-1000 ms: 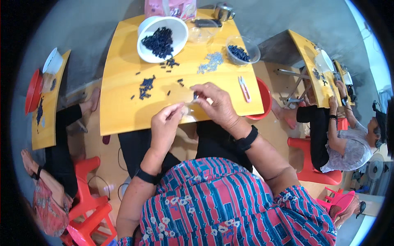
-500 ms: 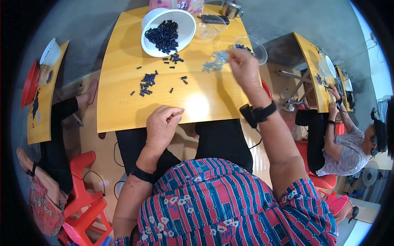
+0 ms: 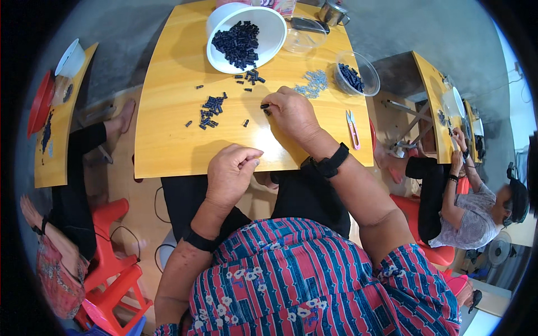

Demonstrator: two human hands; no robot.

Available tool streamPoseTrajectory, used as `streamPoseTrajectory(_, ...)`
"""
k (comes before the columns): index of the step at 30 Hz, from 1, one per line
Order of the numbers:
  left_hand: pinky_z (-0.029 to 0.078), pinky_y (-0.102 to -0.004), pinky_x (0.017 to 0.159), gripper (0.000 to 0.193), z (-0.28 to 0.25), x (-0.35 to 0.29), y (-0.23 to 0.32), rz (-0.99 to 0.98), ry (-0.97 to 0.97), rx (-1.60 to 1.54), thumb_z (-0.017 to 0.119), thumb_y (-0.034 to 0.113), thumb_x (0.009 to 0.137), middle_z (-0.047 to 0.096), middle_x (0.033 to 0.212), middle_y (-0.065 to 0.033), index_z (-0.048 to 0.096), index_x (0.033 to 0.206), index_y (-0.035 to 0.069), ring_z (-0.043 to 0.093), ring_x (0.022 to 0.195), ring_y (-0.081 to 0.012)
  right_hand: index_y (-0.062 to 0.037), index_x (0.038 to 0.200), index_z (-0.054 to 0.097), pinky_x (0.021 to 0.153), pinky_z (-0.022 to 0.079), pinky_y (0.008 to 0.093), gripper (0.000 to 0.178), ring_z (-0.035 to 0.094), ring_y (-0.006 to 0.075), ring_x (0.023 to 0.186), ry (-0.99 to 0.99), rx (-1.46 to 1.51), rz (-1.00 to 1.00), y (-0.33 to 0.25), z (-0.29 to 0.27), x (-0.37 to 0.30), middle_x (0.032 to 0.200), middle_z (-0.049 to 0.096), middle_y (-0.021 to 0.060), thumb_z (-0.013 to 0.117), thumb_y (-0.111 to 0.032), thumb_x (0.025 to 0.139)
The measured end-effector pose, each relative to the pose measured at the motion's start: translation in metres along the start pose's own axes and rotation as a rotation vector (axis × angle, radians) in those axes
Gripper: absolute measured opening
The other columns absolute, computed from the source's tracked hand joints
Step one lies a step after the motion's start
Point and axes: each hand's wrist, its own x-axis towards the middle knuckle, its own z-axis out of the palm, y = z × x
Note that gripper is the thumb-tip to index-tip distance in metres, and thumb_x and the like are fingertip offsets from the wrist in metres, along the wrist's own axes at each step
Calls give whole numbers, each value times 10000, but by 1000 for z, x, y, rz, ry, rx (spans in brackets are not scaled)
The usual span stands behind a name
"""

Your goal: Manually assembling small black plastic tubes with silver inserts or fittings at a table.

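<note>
My left hand (image 3: 230,172) is held at the table's front edge with thumb and forefinger pinched together; anything between them is too small to make out. My right hand (image 3: 292,116) reaches over the middle of the table, fingers curled, with its fingertips closed at a small black cylindrical part (image 3: 265,106). A second such part lies right under those fingers. To the left is a loose pile of black parts (image 3: 213,105). Beyond my right hand lies a heap of small silvery pieces (image 3: 312,84). A clear bowl (image 3: 372,77) at the right holds more black parts.
A large white tub (image 3: 275,35) leans at the back, black parts spilling from it. Pink-handled thread snips (image 3: 352,130) lie near the right edge. Behind are a clear lid-like container (image 3: 302,42), a dark phone-like object (image 3: 309,24) and a metal mug (image 3: 333,12). People sit at tables either side.
My right hand has moved left and nearer, from the silvery heap to the black parts mid-table, uncovering the clear bowl and the snips. My left hand keeps its pinch. The view has shifted slightly.
</note>
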Motion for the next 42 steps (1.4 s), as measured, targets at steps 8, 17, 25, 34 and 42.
streamPoseTrajectory(8, 485, -290, 650, 143, -1, 1, -3, 38, 17, 46, 658, 23, 805, 639, 791, -76, 723, 930, 45, 604, 698, -187, -64, 933, 653, 737, 512, 439, 116, 623, 357, 822, -16, -74, -1, -3, 2, 1, 870, 616, 139, 647, -63, 817)
streamPoseTrajectory(17, 491, -301, 658, 139, 1, 0, -1, 52, 28, 88, 659, 39, 805, 647, 803, -80, 722, 929, 47, 610, 707, -197, -40, 938, 618, 730, 512, 428, 118, 622, 348, 809, 62, 114, -72, 17, 1, -7, 888, 624, 167, 634, -40, 821)
streamPoseTrajectory(25, 497, -243, 691, 193, 3, -4, 0, -59, -6, 14, 661, 10, 833, 652, 840, -44, 714, 1018, 23, 602, 723, -112, -2, 1023, 603, 627, 469, 238, 123, 536, 70, 680, -112, 887, 270, -8, -22, -43, 847, 596, -1, 606, -62, 915)
streamPoseTrajectory(34, 504, -228, 815, 250, 23, -9, 11, 14, 207, -566, 664, -18, 880, 677, 967, -39, 665, 1130, -16, 616, 866, -86, -5, 1007, 608, 592, 478, 199, 76, 549, 52, 642, -233, 1098, 262, -36, -13, -70, 816, 597, -6, 569, -39, 952)
streamPoseTrajectory(42, 501, -214, 771, 146, 22, -7, 10, 8, 305, -418, 685, -12, 870, 706, 917, -42, 706, 1015, -17, 621, 836, -74, -11, 1012, 595, 582, 476, 204, 88, 543, 54, 634, -284, 1190, 359, -41, -12, -75, 752, 580, 1, 571, -83, 967)
